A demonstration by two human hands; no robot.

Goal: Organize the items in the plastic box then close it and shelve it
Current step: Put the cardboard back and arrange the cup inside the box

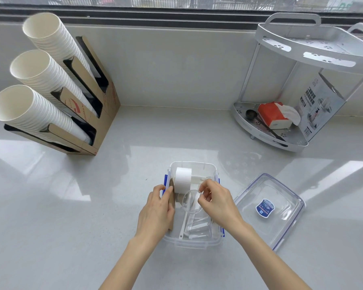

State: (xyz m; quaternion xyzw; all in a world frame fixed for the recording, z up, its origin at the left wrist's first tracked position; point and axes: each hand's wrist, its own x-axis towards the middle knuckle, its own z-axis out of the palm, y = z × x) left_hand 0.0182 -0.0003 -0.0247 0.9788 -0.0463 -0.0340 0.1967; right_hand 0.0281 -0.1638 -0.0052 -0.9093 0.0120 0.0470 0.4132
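Cup holder [88, 114] is seen far left of the box, against the back wall; three slanted stacks of white paper cups [40, 80] are held in it, mouths facing up-left. Counter [92, 206] is pale grey and glossy, window light is reflected on it.

Clear box [192, 241] with blue side clips is set on the counter at centre front, lid off. Left hand [155, 214] is placed at the box's left wall, fingers curled around a brown cardboard piece [171, 206] held upright just inside that wall. White roll [183, 181] is stood in the box's back-left corner, beside the cardboard. A white stick-like utensil [183, 225] is laid along the box floor, and more clear plastic pieces [198, 227] are seen near the front, too see-through to be told apart.

Right hand [216, 204] is held over the box's right half, thumb and fingertips pinched on the rim of a clear scoop [190, 201], which is raised above the box contents.

Lid [268, 208] is laid flat on the counter just right of the box, apart from it, with a blue label at its centre.

Corner rack [302, 59] with two tiers is stood back right of the box. On its lower tier a dark spoon [250, 114], a red tissue pack [275, 116] and a printed carton [321, 105] are kept; the upper tier's contents cannot be told.
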